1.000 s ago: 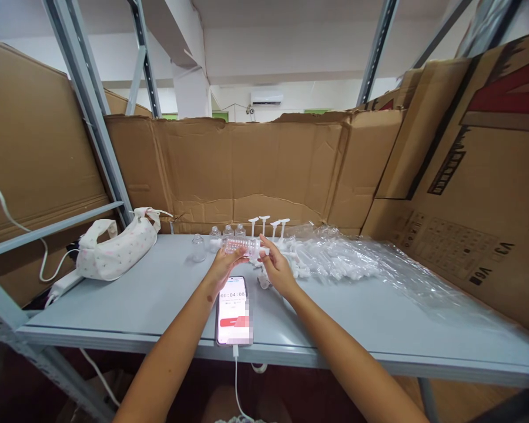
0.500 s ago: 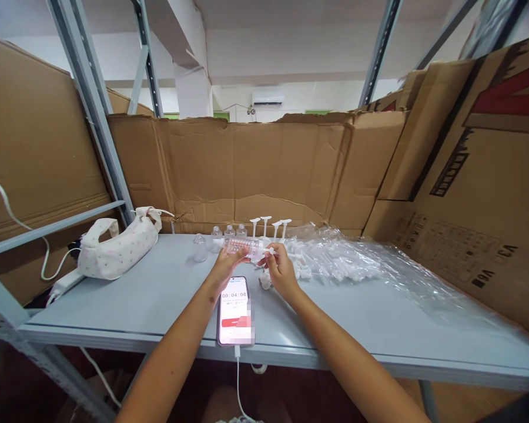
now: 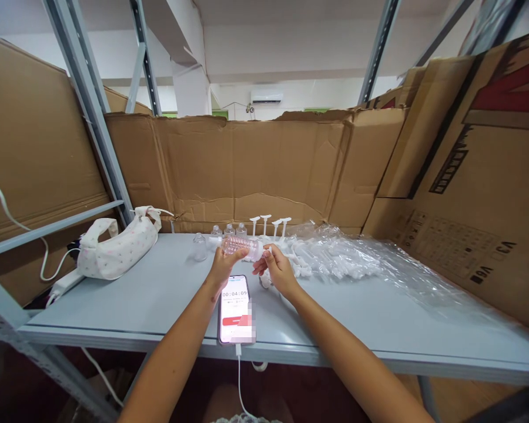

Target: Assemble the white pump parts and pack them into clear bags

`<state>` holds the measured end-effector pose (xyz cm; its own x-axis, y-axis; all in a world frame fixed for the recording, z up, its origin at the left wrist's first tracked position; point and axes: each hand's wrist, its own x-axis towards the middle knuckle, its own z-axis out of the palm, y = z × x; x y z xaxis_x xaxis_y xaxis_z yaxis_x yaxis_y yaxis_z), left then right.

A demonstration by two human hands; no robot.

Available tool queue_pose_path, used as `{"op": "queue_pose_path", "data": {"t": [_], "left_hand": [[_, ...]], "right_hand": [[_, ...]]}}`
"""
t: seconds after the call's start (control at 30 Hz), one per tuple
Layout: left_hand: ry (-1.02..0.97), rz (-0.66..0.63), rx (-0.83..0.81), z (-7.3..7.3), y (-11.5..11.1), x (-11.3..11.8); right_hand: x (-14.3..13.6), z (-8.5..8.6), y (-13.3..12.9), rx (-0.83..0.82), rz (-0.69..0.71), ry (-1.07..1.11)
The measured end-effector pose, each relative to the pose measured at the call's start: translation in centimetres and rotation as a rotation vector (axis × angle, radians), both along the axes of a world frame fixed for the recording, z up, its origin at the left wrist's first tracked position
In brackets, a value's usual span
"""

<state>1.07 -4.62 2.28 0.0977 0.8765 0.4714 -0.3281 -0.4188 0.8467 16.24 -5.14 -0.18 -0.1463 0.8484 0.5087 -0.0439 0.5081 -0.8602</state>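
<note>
My left hand [image 3: 223, 268] is wrapped round a clear ribbed plastic bottle [image 3: 242, 247], which lies almost level above the table. At the bottle's right end, my right hand [image 3: 280, 271] pinches a small white pump head [image 3: 268, 250] between thumb and forefinger, its other fingers partly spread beneath. Whether the pump is seated in the bottle I cannot tell. Behind the bottle stand several white pump tops [image 3: 265, 218], their lower parts hidden. Several clear bottles [image 3: 200, 247] stand left of them, close to my left hand.
A phone [image 3: 234, 305] showing a timer lies below my hands, its white cable [image 3: 239, 376] hanging over the front edge. White pump parts and clear plastic wrap [image 3: 348, 258] spread rightward. A white cloth bag [image 3: 114, 249] sits left. Cardboard [image 3: 255, 158] walls the back.
The timer has gone from 00:04:08 to 00:04:09. The bottle has tipped slightly, its right end lower, and my right hand's lower fingers have spread out.
</note>
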Motion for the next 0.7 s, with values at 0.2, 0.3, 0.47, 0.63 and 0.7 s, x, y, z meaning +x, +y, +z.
{"op": "queue_pose_path", "data": {"t": [0.2,0.3,0.47,0.63,0.7], "left_hand": [[-0.005,0.021,0.017,0.4,-0.4,0.0],[0.025,0.048,0.014,0.3,-0.2,0.1],[0.015,0.039,-0.032,0.1,0.1,0.2],[-0.030,0.000,-0.069,-0.1,0.6,-0.3],[-0.028,0.015,-0.110,-0.1,0.9,-0.6]], "right_hand": [[0.2,0.2,0.1,-0.060,0.072,0.019],[0.3,0.1,0.3,-0.094,0.066,0.034],[0.5,-0.3,1.0,-0.034,-0.053,-0.054],[1.2,-0.2,1.4,0.070,-0.227,-0.067],[1.6,0.0,1.5,0.095,-0.294,-0.037]]}}
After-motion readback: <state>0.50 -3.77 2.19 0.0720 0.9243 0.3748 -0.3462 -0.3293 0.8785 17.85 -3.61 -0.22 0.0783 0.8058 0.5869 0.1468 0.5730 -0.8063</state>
